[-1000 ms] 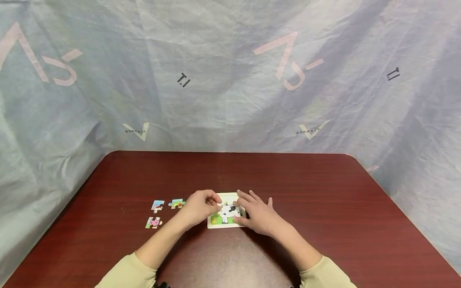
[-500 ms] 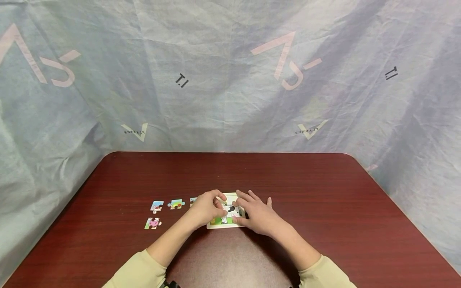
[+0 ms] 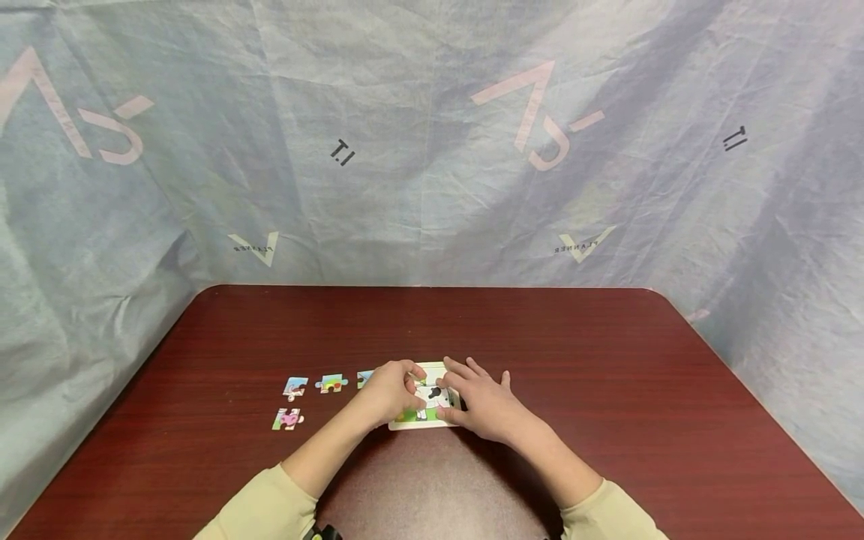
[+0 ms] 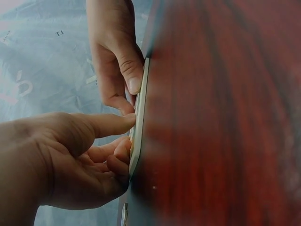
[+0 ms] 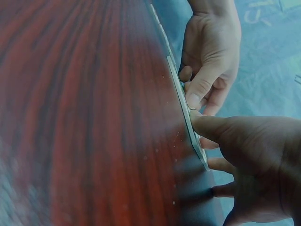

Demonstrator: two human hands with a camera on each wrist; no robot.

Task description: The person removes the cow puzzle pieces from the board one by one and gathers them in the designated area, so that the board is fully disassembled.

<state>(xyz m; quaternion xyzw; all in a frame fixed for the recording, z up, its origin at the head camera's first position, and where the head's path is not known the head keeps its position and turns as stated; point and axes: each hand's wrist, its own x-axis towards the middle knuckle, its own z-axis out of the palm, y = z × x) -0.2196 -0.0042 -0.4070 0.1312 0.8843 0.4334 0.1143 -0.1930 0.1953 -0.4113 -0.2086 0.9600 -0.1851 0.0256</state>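
Observation:
A small white-bordered puzzle board [image 3: 408,426] lies on the table, showing a cow picture on green [image 3: 432,394]. My left hand [image 3: 388,391] is over its left half. The thumb and index finger touch the picture, a gap between their tips, and the other fingers curl in behind [image 4: 115,162]; I cannot tell whether a piece is pinched there. My right hand [image 3: 487,405] rests at the board's right side, with its thumb and index fingertips on the picture and the other fingers spread [image 5: 225,165]. The palms hide both sides of the board.
Loose jigsaw pieces lie left of the board: a blue one [image 3: 295,386], a pink and green one [image 3: 288,419], a yellow-green one [image 3: 331,383] and a blue one [image 3: 363,378] partly behind my left hand. The dark red table [image 3: 540,330] ends at a grey cloth backdrop [image 3: 405,187].
My left hand has shifted slightly right over the board, its thumb and index finger spreading apart. A blue piece behind it has come into view. My right hand has stayed in place.

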